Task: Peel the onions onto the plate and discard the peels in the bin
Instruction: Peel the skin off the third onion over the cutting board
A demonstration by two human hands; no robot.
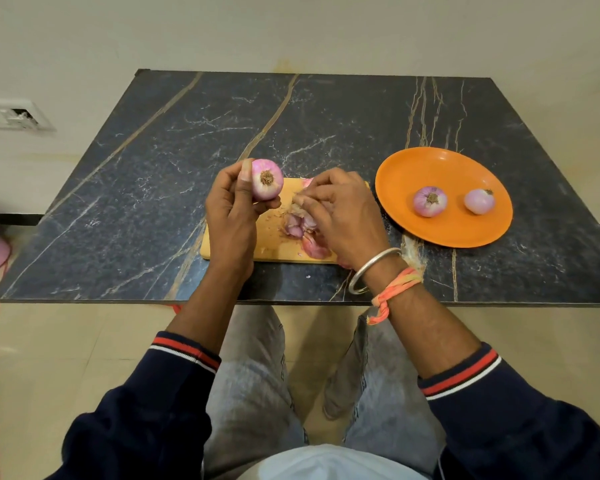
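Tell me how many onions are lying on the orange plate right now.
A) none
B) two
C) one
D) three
B: the orange plate holds two onions, a left onion and a right onion, lying apart; the third onion is gripped in the left hand above the board, not on the plate.

Dark veined table, sparsely laid.
Bears a wooden board near the front edge, an orange plate just right of it, a tiny peel scrap before the board.
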